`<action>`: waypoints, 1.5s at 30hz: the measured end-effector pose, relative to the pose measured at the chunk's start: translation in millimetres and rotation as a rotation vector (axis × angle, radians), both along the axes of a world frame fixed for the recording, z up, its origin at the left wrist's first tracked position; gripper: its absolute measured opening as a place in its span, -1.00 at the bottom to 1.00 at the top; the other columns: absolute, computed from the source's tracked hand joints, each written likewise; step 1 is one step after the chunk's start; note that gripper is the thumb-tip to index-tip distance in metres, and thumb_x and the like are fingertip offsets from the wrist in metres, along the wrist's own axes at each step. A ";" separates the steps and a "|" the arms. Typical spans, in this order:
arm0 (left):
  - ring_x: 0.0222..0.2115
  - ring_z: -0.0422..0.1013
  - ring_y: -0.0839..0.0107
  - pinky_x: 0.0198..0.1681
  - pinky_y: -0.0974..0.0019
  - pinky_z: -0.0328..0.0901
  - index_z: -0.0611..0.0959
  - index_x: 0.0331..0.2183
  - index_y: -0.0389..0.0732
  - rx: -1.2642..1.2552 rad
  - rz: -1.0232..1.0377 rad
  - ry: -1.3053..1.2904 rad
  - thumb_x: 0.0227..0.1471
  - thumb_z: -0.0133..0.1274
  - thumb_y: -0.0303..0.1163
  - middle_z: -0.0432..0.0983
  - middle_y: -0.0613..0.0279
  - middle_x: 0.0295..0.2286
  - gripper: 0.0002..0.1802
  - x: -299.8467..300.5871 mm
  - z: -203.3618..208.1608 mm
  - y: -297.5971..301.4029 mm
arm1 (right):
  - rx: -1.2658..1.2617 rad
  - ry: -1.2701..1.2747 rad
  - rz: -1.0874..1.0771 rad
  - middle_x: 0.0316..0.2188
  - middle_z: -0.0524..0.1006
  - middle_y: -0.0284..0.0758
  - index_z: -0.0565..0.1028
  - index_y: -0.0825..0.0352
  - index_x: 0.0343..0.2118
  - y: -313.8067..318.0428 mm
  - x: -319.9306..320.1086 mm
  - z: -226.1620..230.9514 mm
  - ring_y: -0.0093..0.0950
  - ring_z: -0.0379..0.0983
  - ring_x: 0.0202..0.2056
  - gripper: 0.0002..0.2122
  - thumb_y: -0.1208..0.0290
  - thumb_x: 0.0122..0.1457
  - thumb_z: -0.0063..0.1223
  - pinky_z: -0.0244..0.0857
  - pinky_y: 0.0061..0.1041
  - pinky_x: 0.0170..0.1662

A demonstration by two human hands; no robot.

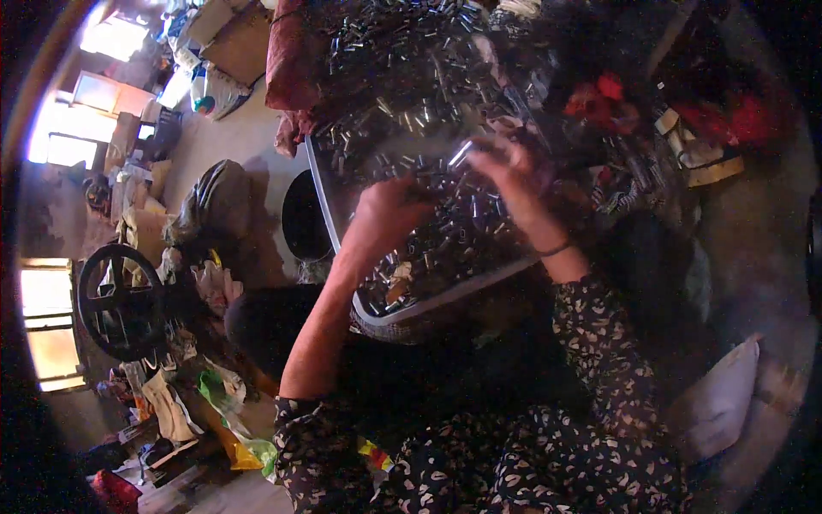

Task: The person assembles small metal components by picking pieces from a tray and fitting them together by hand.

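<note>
A wide tub with a pale rim [324,193] stands in front of me, holding a heap of many small shiny metal cylinders [484,206]. Over its middle, my right hand [509,163] pinches one bright metal cylinder [461,154] at the fingertips. My left hand [385,210] is bent over the heap on the tub's left side, its fingers pointing right. Shadow and motion blur hide those fingers, so whatever they may hold does not show. A few pale scraps [399,278] lie among the cylinders at the near left corner.
More metal pieces [411,38] spread beyond the tub. A reddish cloth [291,60] hangs by the far left corner. Left of the tub are a dark round container [306,218], a filled sack [218,201] and a black handwheel [120,300]. Red cloth [599,98] lies far right.
</note>
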State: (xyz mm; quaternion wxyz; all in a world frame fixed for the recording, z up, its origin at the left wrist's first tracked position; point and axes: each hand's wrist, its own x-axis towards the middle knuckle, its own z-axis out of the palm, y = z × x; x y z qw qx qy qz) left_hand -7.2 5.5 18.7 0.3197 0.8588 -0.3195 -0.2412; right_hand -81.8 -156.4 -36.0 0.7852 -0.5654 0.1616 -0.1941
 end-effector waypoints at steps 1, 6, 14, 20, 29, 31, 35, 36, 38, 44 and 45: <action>-0.59 0.33 0.61 -0.51 0.45 0.27 0.53 -0.34 -0.24 0.003 -0.002 -0.001 -0.23 0.02 -0.36 0.47 0.25 -0.59 -0.71 0.8 0.2 0.5 | 0.003 -0.001 -0.002 -0.46 0.45 -0.36 0.43 0.40 -0.39 -4.5 -1.8 3.2 -0.67 0.36 -0.48 -0.81 0.44 -0.09 0.02 0.24 -0.70 -0.38; -0.60 0.34 0.53 -0.50 0.40 0.26 0.54 -0.39 -0.24 0.018 -0.133 -0.115 -0.24 0.00 -0.39 0.47 0.15 -0.60 -0.75 6.4 -11.7 -8.4 | 0.176 -0.095 0.035 -0.48 0.45 -0.39 0.41 0.36 -0.37 -20.6 -0.8 2.2 -0.65 0.36 -0.49 -0.83 0.48 -0.09 0.00 0.25 -0.70 -0.37; -0.43 0.37 0.15 -0.42 0.13 0.24 0.48 -0.37 -0.18 0.349 -0.013 -0.513 -0.21 -0.01 -0.16 0.36 0.03 -0.45 -0.66 24.5 -51.2 -79.8 | -0.035 -0.067 0.040 -0.48 0.44 -0.43 0.42 0.37 -0.32 -30.1 -2.0 4.4 -0.68 0.34 -0.43 -0.79 0.45 -0.06 -0.04 0.20 -0.72 -0.40; -0.39 0.35 0.19 -0.41 0.25 0.30 0.50 -0.37 -0.16 0.365 -0.084 -0.912 -0.24 0.01 -0.07 0.36 0.10 -0.40 -0.60 7.4 -72.7 -97.3 | -0.227 -0.083 -0.053 -0.43 0.43 -0.46 0.43 0.32 -0.32 -29.8 -4.0 1.4 -0.69 0.34 -0.46 -0.82 0.44 -0.01 -0.10 0.19 -0.74 -0.47; -0.43 0.38 0.30 -0.47 0.34 0.31 0.48 -0.39 -0.22 0.510 -0.125 -0.765 -0.22 -0.03 -0.27 0.36 0.11 -0.43 -0.71 3.5 -55.5 -108.1 | -0.117 -0.108 -0.079 -0.45 0.39 -0.46 0.43 0.36 -0.41 -29.5 -7.0 1.7 -0.72 0.29 -0.53 -0.88 0.46 0.02 -0.11 0.18 -0.76 -0.53; -0.38 0.35 0.32 -0.42 0.37 0.31 0.45 -0.34 -0.22 0.577 -0.134 -0.822 -0.25 0.00 -0.29 0.33 0.12 -0.40 -0.66 5.0 -59.5 -110.4 | -0.114 -0.098 -0.082 -0.43 0.39 -0.44 0.42 0.38 -0.40 -27.0 -7.7 8.2 -0.71 0.29 -0.53 -0.88 0.46 0.02 -0.09 0.19 -0.74 -0.54; -0.37 0.34 0.30 -0.41 0.40 0.30 0.46 -0.34 -0.21 0.598 -0.191 -0.741 -0.25 0.02 -0.26 0.34 0.12 -0.39 -0.65 6.3 -53.4 -111.3 | -0.075 -0.064 -0.023 -0.41 0.38 -0.42 0.41 0.39 -0.39 -31.2 -5.8 2.8 -0.69 0.30 -0.53 -0.85 0.43 0.01 -0.07 0.22 -0.71 -0.53; -0.36 0.34 0.29 -0.40 0.39 0.30 0.46 -0.33 -0.19 0.602 -0.222 -0.710 -0.25 0.01 -0.27 0.33 0.11 -0.38 -0.66 5.8 -54.0 -112.2 | -0.041 -0.024 -0.005 -0.40 0.38 -0.42 0.41 0.40 -0.38 -32.2 -7.4 2.7 -0.68 0.31 -0.53 -0.84 0.42 0.00 -0.06 0.23 -0.71 -0.53; -0.35 0.32 0.26 -0.39 0.36 0.29 0.48 -0.35 -0.15 0.628 -0.296 -0.752 -0.25 0.01 -0.29 0.32 0.09 -0.38 -0.70 2.6 -55.3 -113.2 | -0.058 -0.079 -0.018 -0.40 0.38 -0.42 0.41 0.39 -0.38 -33.8 -6.4 -2.3 -0.68 0.31 -0.53 -0.84 0.42 0.00 -0.05 0.23 -0.70 -0.53; -0.41 0.33 0.25 -0.47 0.32 0.29 0.50 -0.44 -0.16 0.353 -0.227 -0.867 -0.25 -0.01 -0.28 0.34 0.08 -0.45 -0.76 0.1 -79.8 -111.9 | -0.060 -0.077 -0.053 -0.38 0.37 -0.43 0.43 0.38 -0.39 -31.1 -8.2 1.6 -0.68 0.30 -0.54 -0.86 0.44 0.01 -0.06 0.22 -0.71 -0.53; -0.46 0.36 0.28 -0.52 0.32 0.29 0.52 -0.49 -0.15 0.262 -0.187 -0.899 -0.28 0.00 -0.30 0.38 0.09 -0.49 -0.81 -0.7 -76.6 -113.4 | -0.068 -0.093 -0.064 -0.38 0.37 -0.44 0.43 0.38 -0.39 -32.6 -7.6 -1.6 -0.68 0.30 -0.54 -0.86 0.44 0.01 -0.06 0.21 -0.71 -0.52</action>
